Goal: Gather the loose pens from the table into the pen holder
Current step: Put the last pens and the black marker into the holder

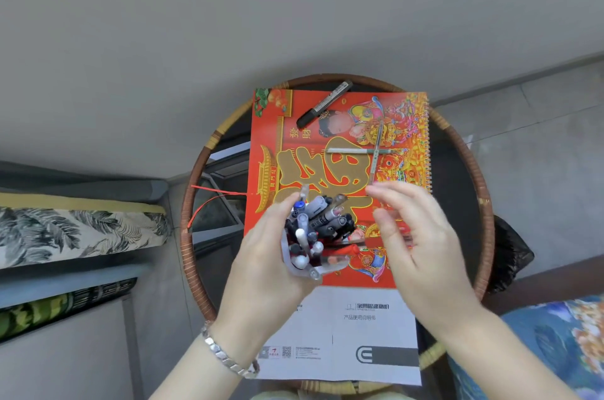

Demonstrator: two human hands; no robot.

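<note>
Left hand (261, 255) clamped on pen holder (310, 255), already crowded. Right hand (421, 236) empty, fingers apart. Slim pen (376, 154) just beyond right fingertips, long axis running away; probably crosses second pen (353, 150). Black marker (323, 104) farthest.

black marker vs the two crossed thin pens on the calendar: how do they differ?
The black marker is thick and dark with a label; the crossed thin pens are slim and pale. The marker lies alone on a diagonal at the red calendar's far edge; the thin pens overlap in a cross, nearer the right hand. The marker's far end overhangs the calendar's edge; the thin pens sit fully on it. All lie loose, outside the pen holder held in the left hand.
</note>
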